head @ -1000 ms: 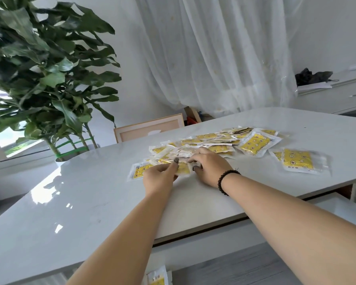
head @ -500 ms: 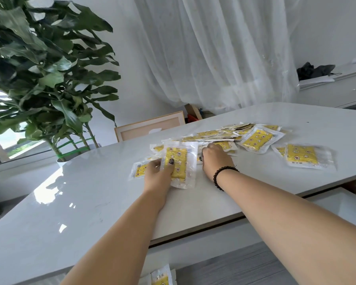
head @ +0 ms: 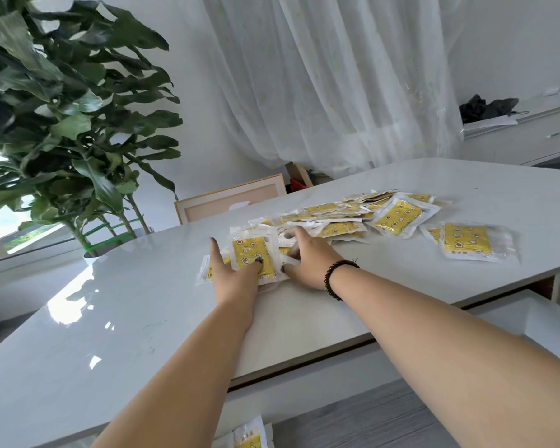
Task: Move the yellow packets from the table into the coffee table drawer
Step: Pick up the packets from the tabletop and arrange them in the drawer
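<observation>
Several yellow packets in clear wrappers lie scattered across the white table. My left hand rests on a small stack of packets, thumb on top of the uppermost one and index finger stretched along its left side. My right hand lies on the packets just to the right, fingers spread and reaching into the pile. A larger packet and another sit further right. Below the table edge, the open drawer shows, with a packet in it at the bottom of the view.
A big leafy plant stands at the left behind the table. A framed board leans at the far edge. White curtains hang behind, and a sideboard with a dark item on it stands at the far right.
The view tilted slightly. My left hand spread out, index finger stretching forward beside the top packet. My right hand opened and reached further into the pile.
</observation>
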{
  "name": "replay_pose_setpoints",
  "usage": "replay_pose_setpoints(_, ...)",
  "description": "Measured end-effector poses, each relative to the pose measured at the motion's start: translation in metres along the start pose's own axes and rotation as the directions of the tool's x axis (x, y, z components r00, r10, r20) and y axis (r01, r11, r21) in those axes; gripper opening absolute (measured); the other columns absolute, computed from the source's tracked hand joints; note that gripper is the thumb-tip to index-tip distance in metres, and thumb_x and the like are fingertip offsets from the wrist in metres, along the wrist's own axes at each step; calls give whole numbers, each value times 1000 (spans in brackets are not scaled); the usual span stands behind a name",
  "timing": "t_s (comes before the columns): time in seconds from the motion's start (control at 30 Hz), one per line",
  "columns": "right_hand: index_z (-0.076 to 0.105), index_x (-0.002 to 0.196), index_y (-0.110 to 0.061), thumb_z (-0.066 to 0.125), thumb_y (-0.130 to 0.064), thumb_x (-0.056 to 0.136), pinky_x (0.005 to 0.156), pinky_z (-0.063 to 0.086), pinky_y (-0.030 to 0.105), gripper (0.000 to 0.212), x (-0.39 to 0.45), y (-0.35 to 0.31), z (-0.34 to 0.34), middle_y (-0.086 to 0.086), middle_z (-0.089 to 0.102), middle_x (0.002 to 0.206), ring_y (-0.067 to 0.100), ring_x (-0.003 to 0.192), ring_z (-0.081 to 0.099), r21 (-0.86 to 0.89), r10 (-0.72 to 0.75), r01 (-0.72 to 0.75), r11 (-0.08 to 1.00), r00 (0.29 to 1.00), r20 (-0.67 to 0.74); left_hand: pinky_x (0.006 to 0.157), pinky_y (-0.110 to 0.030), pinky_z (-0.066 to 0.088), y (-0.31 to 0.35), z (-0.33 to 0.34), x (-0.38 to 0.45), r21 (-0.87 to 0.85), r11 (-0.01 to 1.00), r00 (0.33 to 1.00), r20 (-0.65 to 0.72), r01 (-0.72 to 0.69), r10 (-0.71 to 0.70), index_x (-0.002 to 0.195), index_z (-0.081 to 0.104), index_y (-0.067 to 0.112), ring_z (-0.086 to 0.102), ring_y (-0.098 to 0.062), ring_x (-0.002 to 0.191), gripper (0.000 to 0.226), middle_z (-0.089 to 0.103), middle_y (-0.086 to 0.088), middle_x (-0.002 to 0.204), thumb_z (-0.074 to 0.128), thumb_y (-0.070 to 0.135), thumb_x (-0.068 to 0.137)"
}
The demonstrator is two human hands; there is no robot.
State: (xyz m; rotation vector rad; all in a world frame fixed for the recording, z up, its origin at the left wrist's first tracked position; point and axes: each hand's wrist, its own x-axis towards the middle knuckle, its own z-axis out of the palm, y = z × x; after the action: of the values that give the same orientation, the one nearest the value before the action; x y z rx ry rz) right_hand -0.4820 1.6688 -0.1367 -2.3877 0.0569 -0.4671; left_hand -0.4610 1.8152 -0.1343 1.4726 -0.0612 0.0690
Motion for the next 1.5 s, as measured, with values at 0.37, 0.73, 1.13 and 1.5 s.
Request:
replay_pose_setpoints(0.37,53,120,-16,51,-2,89,55,41,18,35,5,8,-17,2,61,95,12,72,56,575,360,-114,810,871,-334,91,-38,52,5,0,-2,60,998,974,-228,18,-4,151,14,40,60,-26,108,81,46,2,145,44,0,88)
replay_pose_setpoints(0.73,61,119,-12,73,-16,77,70,49,25,44,6,0,-13,4,65,101,21,93,61,368,399,-328,870,907,-136,57,-24,42,4,4,-4,250,967,986,-145,-43,81,138,48,30,58,-18,81,64,57,2,118,36,-7,87)
replay_pose_setpoints(1.13,53,62,-12,56,-8,87,57,39,26,26,12,8,-13,5,51,63,19,64,49,725,457,-178,666,865,-207,81,-37,55,5,6,-7,158,983,995,-34,-89,96,105,61,33,63,-20,91,33,64,-4,118,47,7,91)
replay_pose_setpoints(1.5,56,78,-18,63,-17,84,61,41,20,9,9,-3,1,-4,52,63,13,62,50,499,276,-147,854,941,-195,74,-35,58,3,7,-11,266,955,989,95,-133,111,126,47,28,66,-19,89,53,64,-4,112,68,7,83)
